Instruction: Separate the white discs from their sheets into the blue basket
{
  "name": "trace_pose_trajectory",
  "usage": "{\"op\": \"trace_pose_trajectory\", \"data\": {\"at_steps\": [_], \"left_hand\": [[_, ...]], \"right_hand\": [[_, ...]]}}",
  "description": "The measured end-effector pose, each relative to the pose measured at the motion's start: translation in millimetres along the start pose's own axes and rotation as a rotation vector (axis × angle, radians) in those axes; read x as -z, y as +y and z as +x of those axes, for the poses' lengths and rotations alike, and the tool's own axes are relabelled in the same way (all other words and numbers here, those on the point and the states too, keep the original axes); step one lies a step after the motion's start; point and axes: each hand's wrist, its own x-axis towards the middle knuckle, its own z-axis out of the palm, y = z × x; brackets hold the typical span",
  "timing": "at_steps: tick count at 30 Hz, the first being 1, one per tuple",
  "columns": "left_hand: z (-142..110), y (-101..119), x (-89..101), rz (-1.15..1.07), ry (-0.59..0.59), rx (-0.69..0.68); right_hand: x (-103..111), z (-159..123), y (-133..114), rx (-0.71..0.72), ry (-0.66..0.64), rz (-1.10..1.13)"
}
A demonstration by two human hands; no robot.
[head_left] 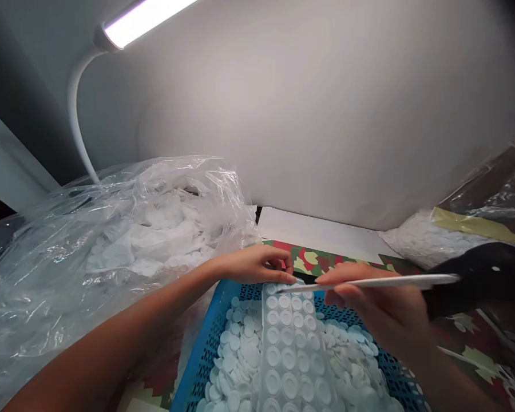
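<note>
Pale grey wall [326, 114] is filling the background, with a lit gooseneck lamp [111, 34] arching in at eleven o'clock over a bench covered by a leaf-patterned cloth [321, 260].

Centre, six o'clock: a translucent strip of moulded discs [289, 349] is lying lengthwise over a blue basket [214, 337]. The strip is carrying rows of round white discs, each with a raised rim, joined by thin webbing. It is running from the bottom edge up toward twelve o'clock, probably so that cut pieces drop straight into the basket.

At the strip's far end, the left hand [257, 264] is pinching the top edge between thumb and fingertips, fingers closed on it, apparently holding it taut.

At three o'clock of that end, the right hand [377, 312] is curling closed around black-handled scissors [412, 281]; the pale blade is pointing toward nine o'clock, its tip meeting the strip's top edge just beside the left fingertips. Whether the blades are parted cannot be told.

Loose white discs [240, 355] are piling in the basket on both sides of the strip.

Further out, a clear plastic bag [111, 229] of white offcuts is bulging at nine o'clock, and a second bag of discs [420, 240] is resting at two o'clock.
</note>
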Motion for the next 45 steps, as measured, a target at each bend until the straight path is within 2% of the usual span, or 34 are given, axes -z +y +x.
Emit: {"op": "trace_pose_trajectory", "data": {"at_steps": [2,4,6,17,25,42,45], "left_hand": [[0.2,-0.6,-0.1,-0.011,0.001,-0.011],[0.5,-0.9,0.0,-0.015,0.004,-0.022],[0.7,-1.0,0.1,-0.02,0.001,-0.028],[0.5,-1.0,-0.1,-0.03,0.0,-0.031],[-0.3,-1.0,-0.5,-0.021,-0.004,-0.03],[-0.4,-0.3,0.3,-0.013,-0.004,-0.015],[-0.7,0.4,-0.2,0.009,0.014,-0.007]], "right_hand": [[1.2,2.0,3.7,0.057,-0.081,-0.046],[1.3,3.9,5.9,0.095,-0.091,-0.067],[0.7,4.9,6.3,0.102,-0.089,-0.07],[0.1,4.2,8.1,0.112,-0.253,-0.151],[-1.2,2.8,7.6,0.101,-0.238,-0.141],[-8.3,4.3,4.0,0.152,-0.389,-0.251],[-7.0,3.9,2.6,0.126,-0.361,-0.202]]}}
